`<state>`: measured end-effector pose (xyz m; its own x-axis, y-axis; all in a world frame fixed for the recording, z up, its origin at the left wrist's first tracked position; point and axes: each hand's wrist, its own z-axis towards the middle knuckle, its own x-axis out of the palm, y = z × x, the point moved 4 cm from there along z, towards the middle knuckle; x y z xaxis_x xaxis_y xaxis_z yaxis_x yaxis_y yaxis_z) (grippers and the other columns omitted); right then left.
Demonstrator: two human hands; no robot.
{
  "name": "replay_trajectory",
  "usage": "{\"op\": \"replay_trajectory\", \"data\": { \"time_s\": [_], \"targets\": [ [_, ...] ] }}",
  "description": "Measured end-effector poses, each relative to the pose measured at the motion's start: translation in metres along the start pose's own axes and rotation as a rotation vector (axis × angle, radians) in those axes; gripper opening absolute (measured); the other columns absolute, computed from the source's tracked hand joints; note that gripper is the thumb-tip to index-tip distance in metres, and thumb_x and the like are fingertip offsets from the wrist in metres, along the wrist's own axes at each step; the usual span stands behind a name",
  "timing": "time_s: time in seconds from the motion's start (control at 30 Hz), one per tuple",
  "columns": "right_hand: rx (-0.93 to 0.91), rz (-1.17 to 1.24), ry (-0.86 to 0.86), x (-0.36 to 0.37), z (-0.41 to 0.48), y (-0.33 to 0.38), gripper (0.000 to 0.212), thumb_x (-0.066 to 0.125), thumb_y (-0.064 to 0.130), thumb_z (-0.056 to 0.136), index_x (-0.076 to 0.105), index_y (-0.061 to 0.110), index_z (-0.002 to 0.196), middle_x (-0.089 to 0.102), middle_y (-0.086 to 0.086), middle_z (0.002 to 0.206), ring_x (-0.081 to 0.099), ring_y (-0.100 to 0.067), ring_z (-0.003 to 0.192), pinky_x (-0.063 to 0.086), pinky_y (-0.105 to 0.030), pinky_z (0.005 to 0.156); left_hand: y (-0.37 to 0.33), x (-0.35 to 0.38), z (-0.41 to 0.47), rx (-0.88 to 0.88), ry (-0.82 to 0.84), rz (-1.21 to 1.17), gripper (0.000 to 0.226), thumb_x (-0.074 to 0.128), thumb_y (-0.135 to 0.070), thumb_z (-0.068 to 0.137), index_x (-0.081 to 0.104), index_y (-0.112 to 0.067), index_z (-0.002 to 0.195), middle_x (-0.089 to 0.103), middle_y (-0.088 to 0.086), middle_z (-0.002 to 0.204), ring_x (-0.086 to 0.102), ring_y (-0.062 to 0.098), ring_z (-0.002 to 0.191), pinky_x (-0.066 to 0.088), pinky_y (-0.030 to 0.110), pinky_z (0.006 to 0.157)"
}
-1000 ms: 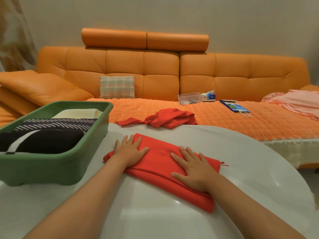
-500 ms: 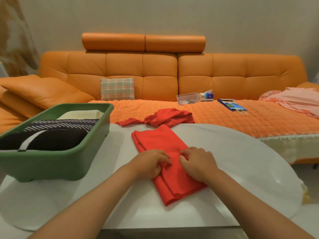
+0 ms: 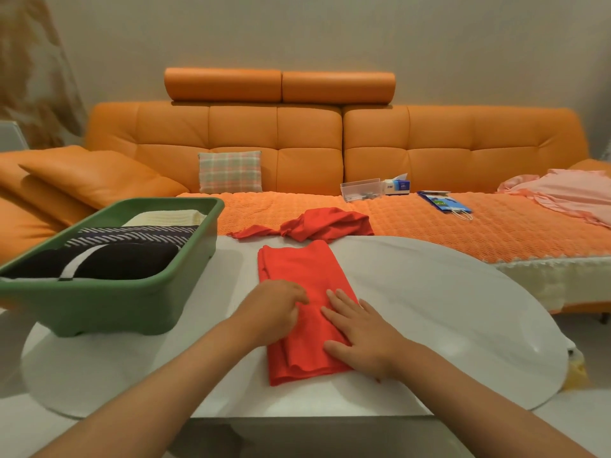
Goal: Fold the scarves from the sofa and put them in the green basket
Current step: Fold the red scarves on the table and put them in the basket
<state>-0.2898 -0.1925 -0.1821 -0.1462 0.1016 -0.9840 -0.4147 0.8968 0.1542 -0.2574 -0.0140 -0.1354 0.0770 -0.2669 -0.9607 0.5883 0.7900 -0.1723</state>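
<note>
Folded red scarf (image 3: 302,276), centre frame, lies lengthwise on the white table (image 3: 429,309). Left hand (image 3: 274,312): curled fingers pinch its left edge. Right hand (image 3: 360,332): straight fingers press it flat. Green basket (image 3: 132,302) at left; crumpled red scarf (image 3: 327,223) on the sofa (image 3: 429,143), above.

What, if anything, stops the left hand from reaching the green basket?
Probably nothing: yes, it looks reachable. The left hand rests on the folded red scarf, and only bare white table lies between it and the green basket to its left.

Red scarf (image 3: 302,276); green basket (image 3: 139,302); orange sofa (image 3: 307,150); plaid cushion (image 3: 230,171); white table (image 3: 429,309); pink cloth (image 3: 568,190).
</note>
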Motion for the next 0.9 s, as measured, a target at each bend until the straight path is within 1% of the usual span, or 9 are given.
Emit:
{"op": "replay_trajectory", "data": {
  "time_s": [0.1, 0.2, 0.3, 0.4, 0.47, 0.57, 0.67, 0.83, 0.9],
  "targets": [
    [-0.067, 0.084, 0.014, 0.001, 0.002, 0.012, 0.077, 0.040, 0.055, 0.098, 0.001, 0.029, 0.160, -0.012, 0.006, 0.166, -0.019, -0.005, 0.149, -0.008, -0.035, 0.123, -0.021, 0.027, -0.015, 0.060, 0.157, -0.006, 0.057, 0.039, -0.044, 0.100, 0.028, -0.031, 0.155, 0.023, -0.010, 0.162, 0.018, 0.011, 0.149, 0.012, 0.032, 0.122],
    [-0.149, 0.091, 0.021, -0.006, -0.007, 0.013, 0.084, 0.055, 0.051, 0.093, 0.011, 0.027, 0.160, -0.006, 0.010, 0.166, -0.013, -0.003, 0.150, -0.010, -0.023, 0.119, 0.000, 0.048, -0.033, -0.006, 0.331, 0.079, 0.078, 0.026, -0.070, 0.095, -0.008, -0.037, 0.156, -0.009, -0.013, 0.164, -0.010, 0.012, 0.151, -0.002, 0.038, 0.124],
    [-0.223, 0.038, -0.057, -0.015, -0.016, 0.008, 0.086, 0.065, 0.047, 0.086, 0.021, 0.032, 0.158, 0.005, 0.010, 0.166, 0.000, -0.003, 0.152, -0.002, -0.017, 0.117, 0.019, 0.047, -0.044, -0.022, 0.341, 0.131, 0.086, 0.020, -0.079, 0.088, -0.007, -0.034, 0.157, -0.014, -0.011, 0.164, -0.017, 0.013, 0.150, -0.009, 0.034, 0.122],
    [-0.297, -0.042, -0.086, -0.018, -0.023, 0.007, 0.084, 0.066, 0.044, 0.081, 0.029, 0.035, 0.156, 0.016, 0.006, 0.166, 0.014, -0.008, 0.152, 0.013, -0.023, 0.119, 0.028, 0.041, -0.053, -0.036, 0.293, 0.153, 0.095, 0.013, -0.080, 0.083, -0.004, -0.025, 0.158, -0.014, -0.009, 0.163, -0.017, 0.008, 0.149, -0.014, 0.029, 0.119],
    [-0.338, -0.119, -0.095, -0.018, -0.025, 0.006, 0.082, 0.063, 0.040, 0.079, 0.030, 0.036, 0.155, 0.019, 0.005, 0.165, 0.020, -0.010, 0.151, 0.022, -0.030, 0.119, 0.030, 0.035, -0.058, 0.045, 0.181, 0.172, 0.086, 0.019, -0.076, 0.090, 0.003, -0.025, 0.159, -0.008, -0.008, 0.164, -0.013, 0.005, 0.149, -0.009, 0.031, 0.122],
    [-0.363, -0.193, -0.141, -0.016, -0.024, 0.005, 0.076, 0.060, 0.031, 0.083, 0.031, 0.039, 0.154, 0.022, 0.006, 0.164, 0.024, -0.011, 0.150, 0.031, -0.034, 0.115, 0.028, 0.029, -0.066, 0.210, 0.060, 0.098, 0.060, 0.029, -0.054, 0.100, 0.024, -0.033, 0.156, 0.024, -0.012, 0.161, 0.017, 0.004, 0.149, 0.014, 0.030, 0.123],
    [-0.377, -0.223, -0.181, -0.017, -0.021, 0.009, 0.069, 0.061, 0.028, 0.086, 0.037, 0.038, 0.151, 0.029, 0.003, 0.162, 0.031, -0.013, 0.147, 0.036, -0.034, 0.108, 0.031, 0.030, -0.075, 0.159, 0.120, -0.010, 0.067, 0.021, -0.066, 0.095, 0.029, -0.035, 0.154, 0.025, -0.016, 0.160, 0.014, -0.002, 0.147, 0.013, 0.026, 0.122],
    [-0.447, -0.259, -0.415, -0.018, -0.014, 0.023, 0.042, 0.044, 0.043, 0.086, 0.069, 0.026, 0.116, 0.068, 0.003, 0.123, 0.066, -0.016, 0.107, 0.052, -0.032, 0.082, 0.039, 0.027, -0.083, 0.124, 0.237, -0.013, 0.093, 0.039, -0.085, 0.081, 0.010, -0.038, 0.157, 0.001, -0.022, 0.162, -0.008, -0.006, 0.147, -0.001, 0.025, 0.123],
    [-0.299, -0.040, -0.416, -0.017, -0.009, 0.025, 0.045, 0.035, 0.049, 0.087, 0.067, 0.020, 0.101, 0.072, 0.002, 0.098, 0.065, -0.025, 0.086, 0.049, -0.036, 0.075, 0.040, 0.021, -0.085, 0.129, 0.231, -0.036, 0.100, 0.049, -0.085, 0.077, 0.012, -0.038, 0.157, 0.002, -0.023, 0.160, -0.004, -0.007, 0.147, 0.001, 0.022, 0.122]
  ]
}}
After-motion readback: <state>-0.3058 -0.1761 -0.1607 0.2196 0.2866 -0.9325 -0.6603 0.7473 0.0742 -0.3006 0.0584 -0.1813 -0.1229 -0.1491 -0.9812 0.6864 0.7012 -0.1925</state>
